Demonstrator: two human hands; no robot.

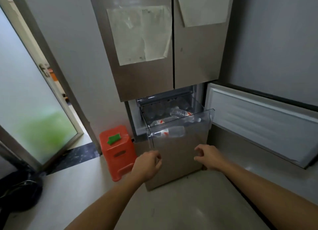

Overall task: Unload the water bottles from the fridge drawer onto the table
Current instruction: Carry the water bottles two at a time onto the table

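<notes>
A clear plastic fridge drawer point(203, 113) is pulled out of the lower fridge compartment. Several clear water bottles with red-and-white labels lie inside it, one near the front wall point(169, 132) and one further back point(180, 113). My left hand point(148, 164) hangs below the drawer's front left corner, fingers loosely curled, holding nothing. My right hand point(209, 158) is below the drawer's front right, fingers apart and empty. Neither hand touches the drawer. No table is in view.
The lower fridge door point(261, 123) swings open to the right. An orange plastic stool point(117, 150) with a green item on top stands left of the fridge. A frosted glass door point(31, 99) is ajar at far left. A black bag point(19, 193) lies on the floor.
</notes>
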